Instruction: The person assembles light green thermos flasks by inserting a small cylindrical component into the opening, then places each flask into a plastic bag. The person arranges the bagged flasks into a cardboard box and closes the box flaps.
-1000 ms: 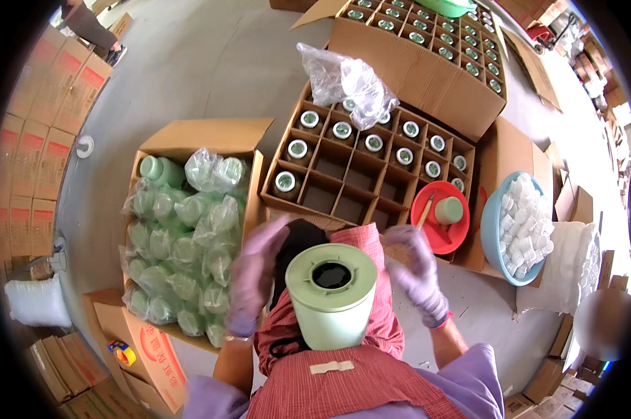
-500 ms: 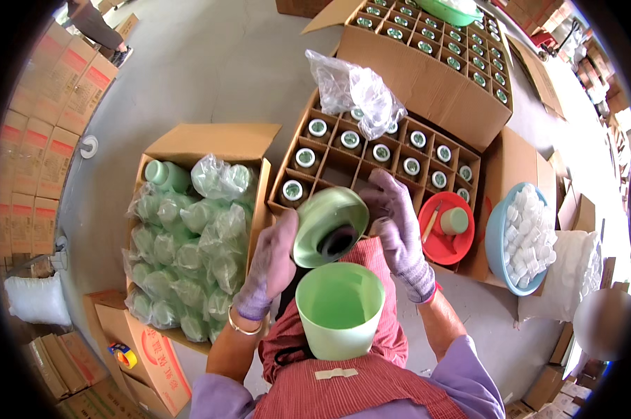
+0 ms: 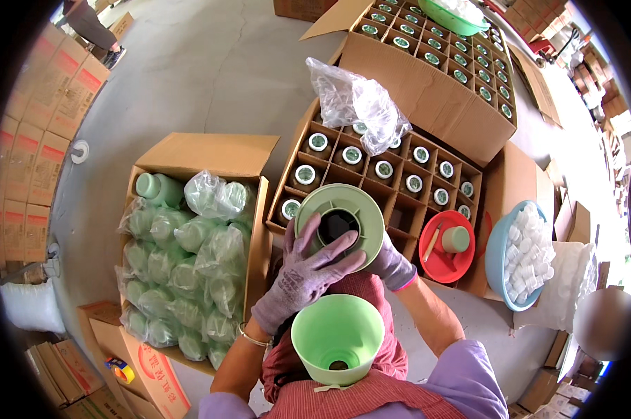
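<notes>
Concrete floor bare beyond boxes, both hands [image 3: 308, 269] gripping green tub [image 3: 339, 225]

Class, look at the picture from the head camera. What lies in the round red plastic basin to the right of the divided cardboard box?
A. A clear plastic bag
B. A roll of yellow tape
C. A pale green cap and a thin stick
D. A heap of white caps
C: the round red plastic basin holds a pale green cap and a thin stick; the white caps fill the blue bowl beside it.
</notes>
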`<state>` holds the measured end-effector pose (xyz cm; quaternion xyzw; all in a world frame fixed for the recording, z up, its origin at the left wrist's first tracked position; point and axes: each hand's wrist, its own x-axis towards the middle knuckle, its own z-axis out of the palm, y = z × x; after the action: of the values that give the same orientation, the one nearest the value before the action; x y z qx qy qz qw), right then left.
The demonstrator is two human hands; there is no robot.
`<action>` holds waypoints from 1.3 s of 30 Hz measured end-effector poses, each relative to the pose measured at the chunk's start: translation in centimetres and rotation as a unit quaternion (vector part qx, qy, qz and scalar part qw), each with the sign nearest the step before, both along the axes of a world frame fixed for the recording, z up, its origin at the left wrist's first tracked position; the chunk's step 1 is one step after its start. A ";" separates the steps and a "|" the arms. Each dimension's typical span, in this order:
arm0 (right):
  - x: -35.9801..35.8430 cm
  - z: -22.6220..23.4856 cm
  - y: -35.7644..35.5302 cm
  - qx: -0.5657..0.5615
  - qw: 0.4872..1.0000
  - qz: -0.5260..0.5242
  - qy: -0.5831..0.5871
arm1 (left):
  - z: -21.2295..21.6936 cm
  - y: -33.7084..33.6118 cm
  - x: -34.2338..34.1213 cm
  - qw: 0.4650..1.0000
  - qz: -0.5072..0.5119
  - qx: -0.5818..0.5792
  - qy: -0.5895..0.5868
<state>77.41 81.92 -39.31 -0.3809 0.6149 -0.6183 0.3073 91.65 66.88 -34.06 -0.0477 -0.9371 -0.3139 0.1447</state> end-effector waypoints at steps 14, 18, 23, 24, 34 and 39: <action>-4.2 -14.2 -12.6 0.298 0.844 0.116 0.431 | -2.5 -3.0 1.8 0.859 0.355 0.366 0.055; -2.0 -19.4 -13.8 0.211 0.828 0.129 0.503 | -3.9 -3.2 1.4 0.802 0.316 0.506 0.020; -1.5 -8.9 -13.2 0.160 0.867 0.065 0.467 | -11.5 -6.2 4.1 0.715 0.323 0.620 -0.005; -1.9 -5.7 -12.2 0.171 0.881 0.037 0.440 | -12.8 -6.5 4.0 0.662 0.330 0.671 -0.051; 1.7 10.9 -2.4 -0.070 0.831 -0.209 0.511 | -3.1 -1.4 -3.4 0.379 -0.022 0.920 -0.092; 4.0 10.5 3.3 -0.135 0.927 0.024 0.348 | -2.7 -0.9 -1.4 0.567 -0.031 0.823 0.004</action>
<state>81.43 85.18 -28.82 -0.6246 0.5845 -0.5168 0.0344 90.26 65.96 -36.74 0.0614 -0.2714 -0.9536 0.1153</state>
